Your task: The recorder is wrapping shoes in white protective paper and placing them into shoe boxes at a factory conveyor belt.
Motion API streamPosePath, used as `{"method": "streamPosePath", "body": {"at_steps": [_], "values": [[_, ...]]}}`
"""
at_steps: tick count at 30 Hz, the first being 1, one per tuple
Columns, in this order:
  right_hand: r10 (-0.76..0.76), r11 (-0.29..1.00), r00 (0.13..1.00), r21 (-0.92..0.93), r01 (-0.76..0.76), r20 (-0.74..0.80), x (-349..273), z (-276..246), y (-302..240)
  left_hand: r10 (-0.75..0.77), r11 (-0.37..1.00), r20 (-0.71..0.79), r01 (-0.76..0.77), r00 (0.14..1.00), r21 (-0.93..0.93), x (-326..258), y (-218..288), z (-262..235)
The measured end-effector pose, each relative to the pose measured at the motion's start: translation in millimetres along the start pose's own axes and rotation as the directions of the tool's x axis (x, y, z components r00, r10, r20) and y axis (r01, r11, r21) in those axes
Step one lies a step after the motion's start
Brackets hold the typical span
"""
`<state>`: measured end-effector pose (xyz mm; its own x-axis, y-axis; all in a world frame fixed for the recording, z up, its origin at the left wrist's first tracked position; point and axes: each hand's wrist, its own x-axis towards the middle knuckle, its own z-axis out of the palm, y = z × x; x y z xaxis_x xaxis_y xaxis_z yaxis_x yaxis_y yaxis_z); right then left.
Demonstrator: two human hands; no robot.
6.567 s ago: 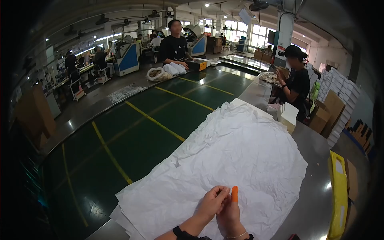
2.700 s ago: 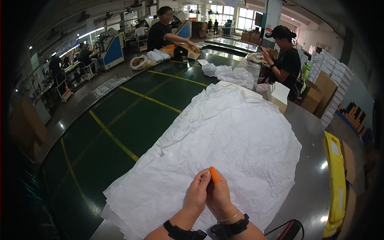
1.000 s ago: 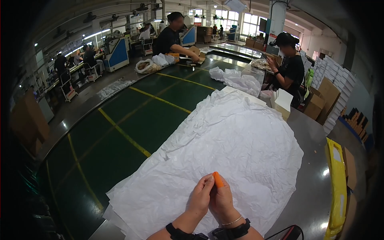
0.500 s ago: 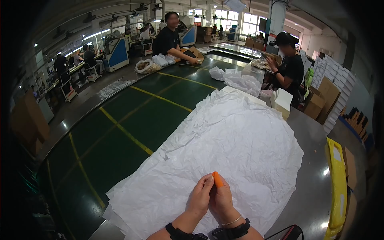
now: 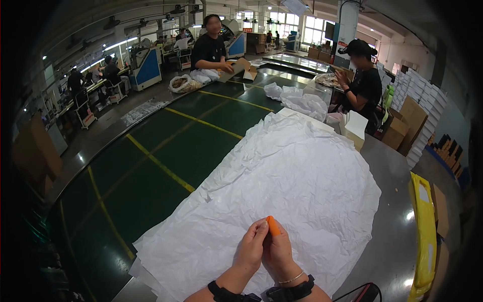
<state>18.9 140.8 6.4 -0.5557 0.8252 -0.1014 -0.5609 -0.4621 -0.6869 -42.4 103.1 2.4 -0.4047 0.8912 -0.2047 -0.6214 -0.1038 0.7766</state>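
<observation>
My left hand (image 5: 251,246) and my right hand (image 5: 278,250) are pressed together over crumpled white paper (image 5: 297,171). The fingers of both are curled in and closed, with the left thumb tip meeting the right hand at the top. A smooth orange sleeve, like a finger cot (image 5: 273,226), covers a finger of my right hand. Whatever lies between the fingertips is hidden. Large and wrinkled, the paper spreads beneath both wrists, covering part of the metal tabletop (image 5: 385,201).
A green conveyor belt (image 5: 146,186) with yellow lines runs along the left. Beyond the paper stand white boxes (image 5: 354,128) and another crumpled sheet (image 5: 297,100). Two people in dark tops work there, one handling brown cardboard (image 5: 233,72). A yellow package (image 5: 425,231) lies at the right edge.
My hands hold nearly the same pose. The far person at the belt has straightened up and now holds a flat brown cardboard piece. The belt's yellow lines have shifted slightly rightward.
</observation>
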Motion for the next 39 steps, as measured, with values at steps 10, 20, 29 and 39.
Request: {"method": "streamPosePath", "body": {"at_steps": [10,20,29,39], "values": [[-0.013,1.0,1.0,0.017,0.012,0.003,1.6,-3.7,3.1,0.011,1.0,0.005,-0.01,1.0,-0.01,-1.1,1.6,2.9],[-0.013,1.0,1.0,0.013,0.013,0.007,1.7,-3.2,2.3,0.011,1.0,0.013,-0.011,1.0,-0.016,0.1,-0.5,1.3],[-0.008,1.0,1.0,0.015,0.008,-0.005,0.9,-1.9,2.1,0.013,1.0,-0.001,-0.013,1.0,-0.004,-1.0,0.8,2.3],[0.007,1.0,1.0,-0.002,-0.007,0.012,0.3,-1.2,-0.2,0.004,1.0,0.008,-0.004,1.0,-0.001,-1.1,2.1,3.0]]}}
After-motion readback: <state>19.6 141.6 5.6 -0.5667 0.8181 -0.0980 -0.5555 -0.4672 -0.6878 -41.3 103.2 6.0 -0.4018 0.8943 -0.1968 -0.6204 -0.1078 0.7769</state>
